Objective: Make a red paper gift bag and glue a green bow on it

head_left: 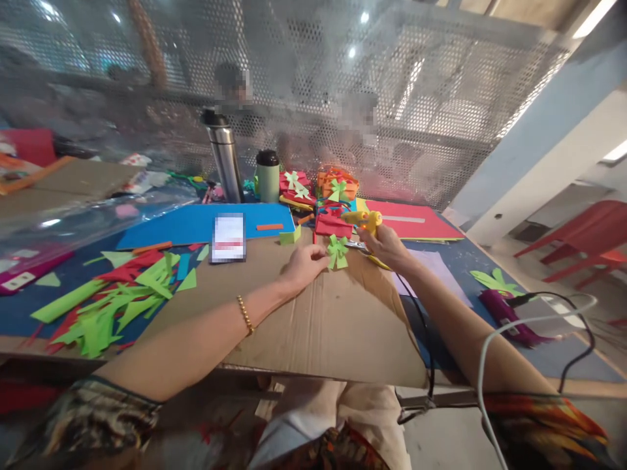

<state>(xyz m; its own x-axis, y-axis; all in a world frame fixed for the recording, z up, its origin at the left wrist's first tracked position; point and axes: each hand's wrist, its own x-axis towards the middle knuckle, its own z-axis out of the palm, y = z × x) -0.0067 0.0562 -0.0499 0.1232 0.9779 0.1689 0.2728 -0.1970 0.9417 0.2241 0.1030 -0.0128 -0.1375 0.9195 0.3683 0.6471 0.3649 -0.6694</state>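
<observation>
My right hand is wrapped round a yellow hot glue gun, its nozzle pointing left above the cardboard. At the left edge of a light green paper flower, my left hand has its fingers pinched together on a petal. The flower is over a brown cardboard sheet. Scissors lie just beside the flower, partly hidden by my right hand. A small folded green paper piece stands behind my left hand.
Green and red paper scraps are heaped at left. A phone rests on a blue board. Behind stand a steel flask, a green tumbler and paper-flower boxes. A black cable hangs over the front edge at right.
</observation>
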